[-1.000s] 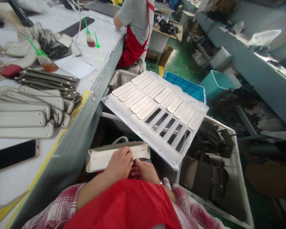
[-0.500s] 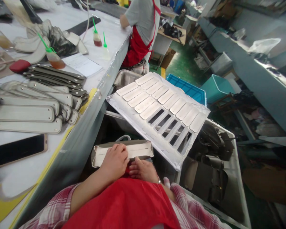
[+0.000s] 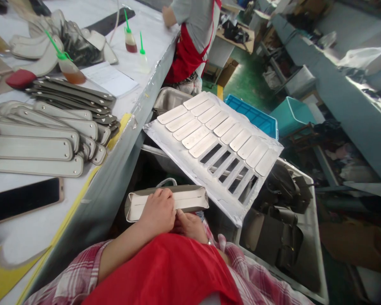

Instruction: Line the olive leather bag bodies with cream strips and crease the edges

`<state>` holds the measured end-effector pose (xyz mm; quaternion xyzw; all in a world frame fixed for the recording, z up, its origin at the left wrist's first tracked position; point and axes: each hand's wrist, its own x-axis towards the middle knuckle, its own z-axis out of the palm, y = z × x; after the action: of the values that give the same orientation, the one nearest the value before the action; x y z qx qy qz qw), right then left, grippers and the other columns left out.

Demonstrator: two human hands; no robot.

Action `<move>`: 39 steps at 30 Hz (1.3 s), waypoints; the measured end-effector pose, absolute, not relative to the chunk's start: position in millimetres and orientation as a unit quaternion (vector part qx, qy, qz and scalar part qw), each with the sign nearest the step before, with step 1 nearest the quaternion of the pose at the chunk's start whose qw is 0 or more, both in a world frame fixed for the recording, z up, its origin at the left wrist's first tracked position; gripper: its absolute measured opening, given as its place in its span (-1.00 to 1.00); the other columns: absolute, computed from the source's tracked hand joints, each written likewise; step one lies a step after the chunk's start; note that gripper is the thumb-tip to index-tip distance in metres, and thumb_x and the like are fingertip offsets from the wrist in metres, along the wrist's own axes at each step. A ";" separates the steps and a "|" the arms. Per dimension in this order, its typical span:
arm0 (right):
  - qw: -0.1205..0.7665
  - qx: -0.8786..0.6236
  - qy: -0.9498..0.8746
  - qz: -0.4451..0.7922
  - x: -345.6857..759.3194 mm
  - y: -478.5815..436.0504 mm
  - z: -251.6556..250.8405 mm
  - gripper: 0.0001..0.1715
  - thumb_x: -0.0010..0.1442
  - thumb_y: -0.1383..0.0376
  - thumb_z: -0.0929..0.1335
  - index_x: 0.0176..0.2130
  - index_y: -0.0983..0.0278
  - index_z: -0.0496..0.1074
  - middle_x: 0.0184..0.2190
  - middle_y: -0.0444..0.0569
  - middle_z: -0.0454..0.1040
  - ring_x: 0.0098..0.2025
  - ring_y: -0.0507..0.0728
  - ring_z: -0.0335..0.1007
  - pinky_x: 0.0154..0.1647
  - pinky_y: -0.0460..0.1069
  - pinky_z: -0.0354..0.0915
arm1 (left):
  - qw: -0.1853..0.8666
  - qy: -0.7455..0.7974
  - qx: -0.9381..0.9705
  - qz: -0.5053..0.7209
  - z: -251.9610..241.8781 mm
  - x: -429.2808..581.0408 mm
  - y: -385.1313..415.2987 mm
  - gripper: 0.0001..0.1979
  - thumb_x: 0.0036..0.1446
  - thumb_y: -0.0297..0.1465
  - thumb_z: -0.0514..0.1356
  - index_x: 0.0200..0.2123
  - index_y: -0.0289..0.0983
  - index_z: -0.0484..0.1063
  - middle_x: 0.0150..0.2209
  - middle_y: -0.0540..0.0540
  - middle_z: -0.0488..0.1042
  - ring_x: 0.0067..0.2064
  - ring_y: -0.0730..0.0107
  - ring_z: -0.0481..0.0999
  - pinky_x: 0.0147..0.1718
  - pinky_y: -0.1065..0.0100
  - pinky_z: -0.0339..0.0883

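Observation:
A grey-brown bag [image 3: 190, 196] lies across my lap, its long off-white base facing up and a loop behind its far edge. My left hand [image 3: 158, 210] rests over the middle of the base, fingers bent and closed on it near the front edge. Close beside it, my right hand [image 3: 189, 224] pinches that same front edge with the thumb on top. The right fingers are partly hidden below the bag and behind the red apron [image 3: 165, 271].
Ahead, a white slotted board [image 3: 155, 132] carries rows of pale rounded strips. On the left table [image 3: 92, 173] lie stacked strips [image 3: 31, 148], a phone [image 3: 25, 199] and glue bottles [image 3: 71, 72]. Dark bags fill a white bin [image 3: 320, 258] at right. A co-worker [image 3: 193, 38] stands beyond.
My right hand has closed in against the bag's front edge, near my left hand. The bag sits slightly further right in view, and the whole scene has shifted a little.

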<state>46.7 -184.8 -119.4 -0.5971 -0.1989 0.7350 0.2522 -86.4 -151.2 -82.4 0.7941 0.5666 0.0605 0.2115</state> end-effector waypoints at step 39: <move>0.161 -0.605 -0.158 0.764 -26.0 -179.7 -94.3 -0.59 0.23 0.13 0.21 -0.38 0.43 0.37 -0.58 -0.02 0.46 -0.64 0.01 0.38 -0.64 -0.11 0.31 | 0.192 0.638 0.699 0.261 -104.7 -182.6 -207.1 -0.90 0.13 -0.37 0.06 -0.38 -0.26 0.32 0.20 -0.20 0.02 0.22 0.10 0.03 0.10 0.07 0.09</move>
<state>-26.0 -179.7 -94.3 -0.6048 -0.1583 0.7637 0.1608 -182.6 -207.1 -104.7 0.6988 0.6378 0.2606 0.1922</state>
